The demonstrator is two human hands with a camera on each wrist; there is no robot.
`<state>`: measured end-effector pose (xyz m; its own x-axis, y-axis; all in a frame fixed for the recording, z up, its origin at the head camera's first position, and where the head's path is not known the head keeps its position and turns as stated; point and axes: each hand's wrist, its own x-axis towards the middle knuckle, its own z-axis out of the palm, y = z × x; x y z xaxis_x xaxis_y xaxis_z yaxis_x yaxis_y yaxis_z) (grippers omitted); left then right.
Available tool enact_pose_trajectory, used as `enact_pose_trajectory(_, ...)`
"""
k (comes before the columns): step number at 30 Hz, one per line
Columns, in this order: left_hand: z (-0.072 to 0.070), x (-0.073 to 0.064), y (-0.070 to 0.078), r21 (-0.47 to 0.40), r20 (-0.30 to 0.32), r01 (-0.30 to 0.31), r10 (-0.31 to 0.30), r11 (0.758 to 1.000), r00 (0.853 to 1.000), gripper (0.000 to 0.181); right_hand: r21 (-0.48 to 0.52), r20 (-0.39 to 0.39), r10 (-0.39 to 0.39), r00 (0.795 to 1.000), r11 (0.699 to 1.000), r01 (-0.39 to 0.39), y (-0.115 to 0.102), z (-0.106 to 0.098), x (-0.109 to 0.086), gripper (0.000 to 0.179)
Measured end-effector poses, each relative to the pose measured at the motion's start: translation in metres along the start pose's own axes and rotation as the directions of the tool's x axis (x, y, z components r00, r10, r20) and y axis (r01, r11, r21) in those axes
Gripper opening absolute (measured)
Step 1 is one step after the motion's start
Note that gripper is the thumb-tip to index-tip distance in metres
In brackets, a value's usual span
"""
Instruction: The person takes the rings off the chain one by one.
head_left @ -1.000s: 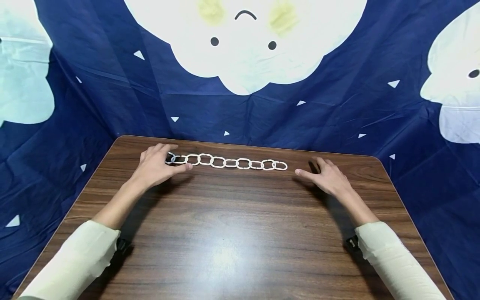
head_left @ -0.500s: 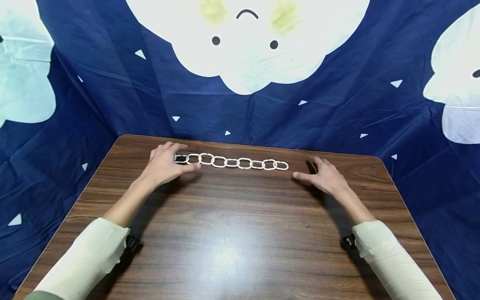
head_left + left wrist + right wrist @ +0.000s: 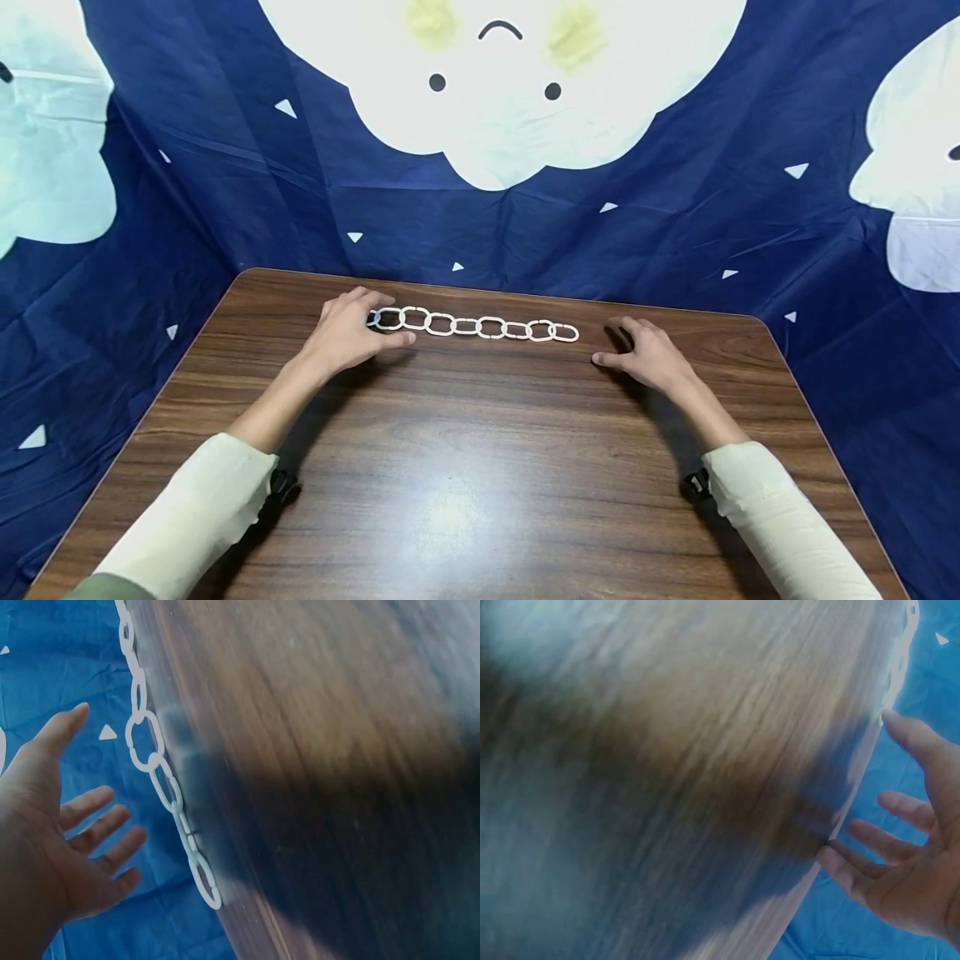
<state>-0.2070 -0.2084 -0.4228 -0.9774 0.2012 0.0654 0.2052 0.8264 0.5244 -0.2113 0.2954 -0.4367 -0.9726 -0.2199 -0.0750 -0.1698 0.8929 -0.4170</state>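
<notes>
A chain of several white oval links (image 3: 478, 327) lies stretched from left to right along the far part of the table. Over its left end hovers my left hand (image 3: 348, 333), thumb and fingers spread apart, hiding the end links in the head view. In the left wrist view that hand (image 3: 56, 847) has nothing in its grasp, and the chain (image 3: 155, 760) runs beside it. Just beyond the chain's right end, my right hand (image 3: 651, 354) is held with thumb and fingers apart and holds nothing. The right wrist view shows its fingers spread near the table.
The brown wood-grain table (image 3: 465, 433) has rounded far corners, and light glares on its front middle. Behind it and at both sides hangs a dark blue cloth (image 3: 225, 183) with white clouds and small triangles.
My left hand has moved right along the chain, covering more of its left end. My right hand has stayed near the same spot, its fingers slightly lower. The chain appears still.
</notes>
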Motion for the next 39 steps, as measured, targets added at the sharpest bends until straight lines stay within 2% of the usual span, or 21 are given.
enact_pose_trajectory(7, 0.010, 0.003, 0.009, 0.010, -0.017, -0.031, 0.031, 0.999, 0.999, 0.080, 0.016, 0.009, -0.030, 1.000, 0.999, 0.030, -0.005, 0.001, 0.002, 0.076)
enact_pose_trajectory(17, 0.021, 0.004, 0.026, 0.026, 0.043, -0.099, 0.098, 0.995, 0.994, 0.070, -0.011, 0.093, -0.098, 0.991, 0.995, 0.099, -0.011, 0.005, 0.002, 0.072)
enact_pose_trajectory(21, 0.024, 0.003, 0.032, 0.041, 0.069, -0.113, 0.110, 0.993, 0.992, 0.072, -0.011, 0.118, -0.120, 0.986, 0.992, 0.122, -0.012, 0.005, 0.000, 0.072)
enact_pose_trajectory(26, 0.030, 0.002, 0.038, 0.041, 0.083, -0.114, 0.110, 0.993, 0.990, 0.072, -0.007, 0.110, -0.144, 0.983, 0.989, 0.146, -0.011, 0.007, 0.000, 0.072)
enact_pose_trajectory(34, 0.042, 0.004, 0.050, 0.039, 0.057, -0.152, 0.149, 0.988, 0.987, 0.061, 0.018, 0.084, -0.141, 0.986, 0.990, 0.140, -0.013, 0.009, 0.001, 0.069)
enact_pose_trajectory(39, 0.048, 0.004, 0.059, 0.046, 0.092, -0.159, 0.154, 0.986, 0.984, 0.066, 0.030, 0.075, -0.152, 0.985, 0.988, 0.151, -0.015, 0.011, 0.003, 0.066)
